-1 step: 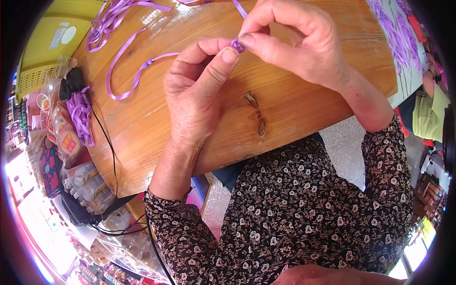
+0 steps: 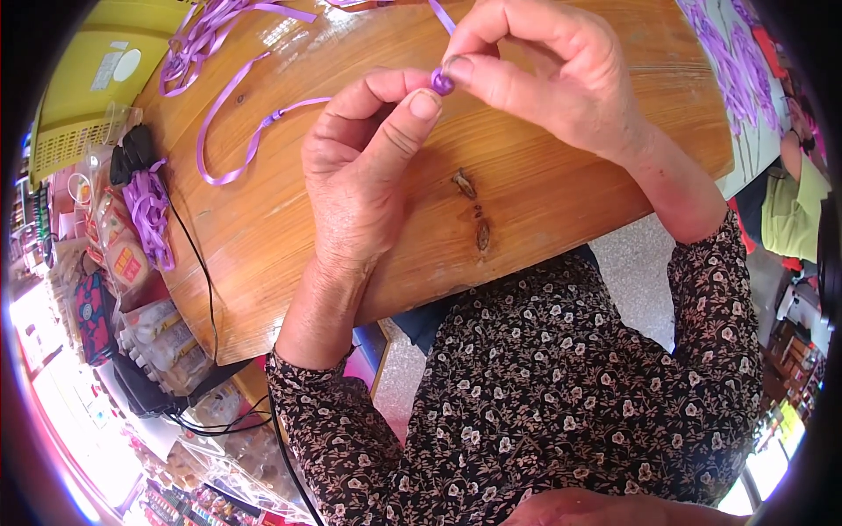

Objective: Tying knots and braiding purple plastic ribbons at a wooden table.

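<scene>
A small knot of purple ribbon [image 2: 441,81] is pinched between the thumb and forefinger of my left hand [image 2: 373,158]. My right hand [image 2: 553,83] meets it from the other side, its thumb and forefinger pressed together at the knot's upper right edge. What lies between those right fingertips is mostly hidden, though it appears to be part of the same ribbon. One length of purple ribbon [image 2: 206,131] with a smaller knot loops over the table to the left of my left hand. Another strip [image 2: 441,16] runs up past my right fingers.
Both hands are above a wooden table [image 2: 307,272]. Purple ribbon lies in a heap [image 2: 197,44] at the far left and in strands [image 2: 728,66] at the far right. A yellow basket [image 2: 105,79], a ribbon bundle [image 2: 147,206] and a black cable [image 2: 197,250] line the left side.
The knot has turned slightly between my fingers and shows a rounder, smoother side. My right fingertips have shifted a little; my left hand stays almost still.
</scene>
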The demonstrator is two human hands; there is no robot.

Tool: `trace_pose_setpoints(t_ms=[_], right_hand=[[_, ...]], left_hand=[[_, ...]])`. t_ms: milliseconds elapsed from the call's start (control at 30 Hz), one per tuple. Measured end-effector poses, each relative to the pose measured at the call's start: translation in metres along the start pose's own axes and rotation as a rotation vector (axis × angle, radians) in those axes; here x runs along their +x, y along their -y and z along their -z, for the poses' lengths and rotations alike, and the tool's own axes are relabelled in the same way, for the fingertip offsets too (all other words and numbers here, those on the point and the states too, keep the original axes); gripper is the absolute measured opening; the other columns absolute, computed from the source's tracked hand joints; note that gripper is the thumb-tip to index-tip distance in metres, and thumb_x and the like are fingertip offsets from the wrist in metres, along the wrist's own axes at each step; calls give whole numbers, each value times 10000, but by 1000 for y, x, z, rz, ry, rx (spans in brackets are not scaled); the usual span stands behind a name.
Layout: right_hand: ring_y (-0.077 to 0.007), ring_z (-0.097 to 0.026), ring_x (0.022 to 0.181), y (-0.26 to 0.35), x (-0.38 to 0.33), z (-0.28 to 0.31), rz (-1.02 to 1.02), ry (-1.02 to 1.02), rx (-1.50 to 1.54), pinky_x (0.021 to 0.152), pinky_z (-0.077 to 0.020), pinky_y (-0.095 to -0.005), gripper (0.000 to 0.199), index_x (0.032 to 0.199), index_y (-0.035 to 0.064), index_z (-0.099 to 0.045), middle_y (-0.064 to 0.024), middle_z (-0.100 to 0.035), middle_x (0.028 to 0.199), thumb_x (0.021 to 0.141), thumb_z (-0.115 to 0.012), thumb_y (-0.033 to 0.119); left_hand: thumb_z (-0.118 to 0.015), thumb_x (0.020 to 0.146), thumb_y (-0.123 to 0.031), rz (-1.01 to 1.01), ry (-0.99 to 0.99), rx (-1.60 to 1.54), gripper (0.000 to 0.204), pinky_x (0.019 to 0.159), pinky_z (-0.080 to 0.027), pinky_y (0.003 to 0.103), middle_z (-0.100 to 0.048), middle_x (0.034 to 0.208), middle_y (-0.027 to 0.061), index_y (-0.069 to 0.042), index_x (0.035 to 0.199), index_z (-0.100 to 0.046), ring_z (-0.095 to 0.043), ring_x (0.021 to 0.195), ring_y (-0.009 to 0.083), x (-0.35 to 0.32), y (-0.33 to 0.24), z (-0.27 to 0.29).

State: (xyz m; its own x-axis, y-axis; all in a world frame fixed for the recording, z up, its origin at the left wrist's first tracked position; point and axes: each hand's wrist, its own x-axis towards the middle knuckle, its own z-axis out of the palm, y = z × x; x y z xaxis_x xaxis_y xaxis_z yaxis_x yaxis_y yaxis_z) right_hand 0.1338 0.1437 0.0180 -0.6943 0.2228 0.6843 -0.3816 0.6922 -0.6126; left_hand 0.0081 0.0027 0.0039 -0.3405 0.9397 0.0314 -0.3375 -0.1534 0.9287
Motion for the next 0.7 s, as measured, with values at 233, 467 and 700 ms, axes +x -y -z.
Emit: trace_pose_setpoints(t_ms=[233, 467, 700], right_hand=[[-94, -582, 773, -16, -1, -4, 284, -14, 49, 712, -448, -226, 38, 829, 20, -622, -35, -623, 782, 803, -619, 48], [-117, -590, 785, -17, 0, -1, 251, -4, 111, 718, -451, -231, 42, 847, 17, -620, -50, -625, 801, 817, -611, 45], [-184, -595, 792, 39, 12, 5, -159, 70, -71, 683, -475, -264, 220, 1002, 10, -638, -69, -615, 890, 790, -666, 60]], left_hand=[[-606, 846, -48, -12, -99, 12, 149, 498, -285, 200, -554, 711, -26, 2, 985, -623, -362, 545, 46, -3, -1, 1], [-631, 828, -50, -41, -100, 28, 121, 425, -221, 191, -575, 695, -34, -8, 940, -650, -313, 474, 25, -4, -3, -1], [-650, 807, -2, 39, -66, -92, 143, 730, -451, 180, -661, 889, 51, -5, 949, -656, -582, 808, 69, -7, -4, 6]])
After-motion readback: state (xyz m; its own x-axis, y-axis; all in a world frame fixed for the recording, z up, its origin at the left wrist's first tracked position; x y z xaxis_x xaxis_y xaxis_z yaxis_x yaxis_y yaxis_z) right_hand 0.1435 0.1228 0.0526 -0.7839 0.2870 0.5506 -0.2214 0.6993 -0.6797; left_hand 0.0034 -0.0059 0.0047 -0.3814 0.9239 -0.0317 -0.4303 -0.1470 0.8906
